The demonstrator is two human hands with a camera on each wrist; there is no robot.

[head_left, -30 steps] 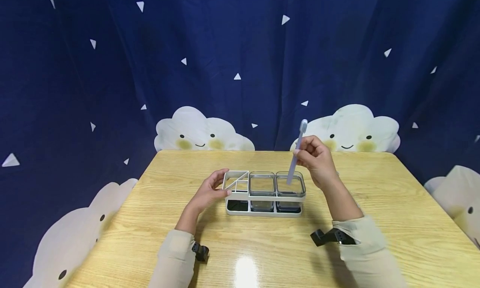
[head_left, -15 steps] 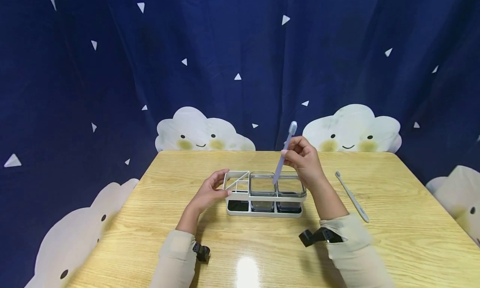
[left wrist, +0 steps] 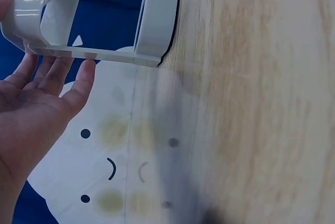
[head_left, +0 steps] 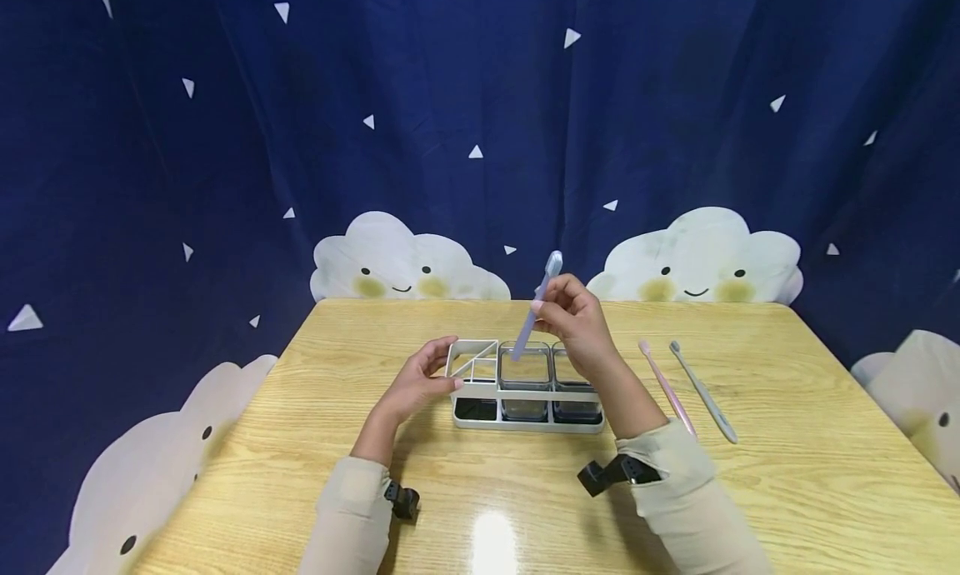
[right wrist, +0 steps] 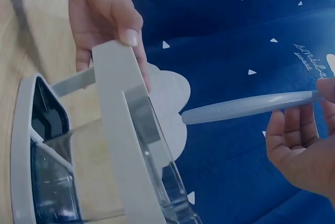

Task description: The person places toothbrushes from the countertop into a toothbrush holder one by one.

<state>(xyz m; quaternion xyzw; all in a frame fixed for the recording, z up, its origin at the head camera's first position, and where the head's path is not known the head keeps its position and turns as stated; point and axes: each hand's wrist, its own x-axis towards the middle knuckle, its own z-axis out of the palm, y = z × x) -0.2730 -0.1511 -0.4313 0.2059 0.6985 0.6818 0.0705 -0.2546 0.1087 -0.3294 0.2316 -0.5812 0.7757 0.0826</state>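
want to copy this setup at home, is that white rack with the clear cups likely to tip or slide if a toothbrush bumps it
Probably more slide than tip. The rack is long and low with a flat base on the table, so tipping looks unlikely. The tabletop is glossy, and the left hand touches the rack's end, which suggests it is light. The clear cups sit inside the frame, so they should stay put.

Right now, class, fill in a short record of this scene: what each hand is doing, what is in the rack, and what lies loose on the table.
left hand: rests against the rack's left end
right hand: pinches blue toothbrush, handle tip above the middle cup
rack: white, two clear cups, divided left section
table: pink toothbrush and grey toothbrush lying right of rack
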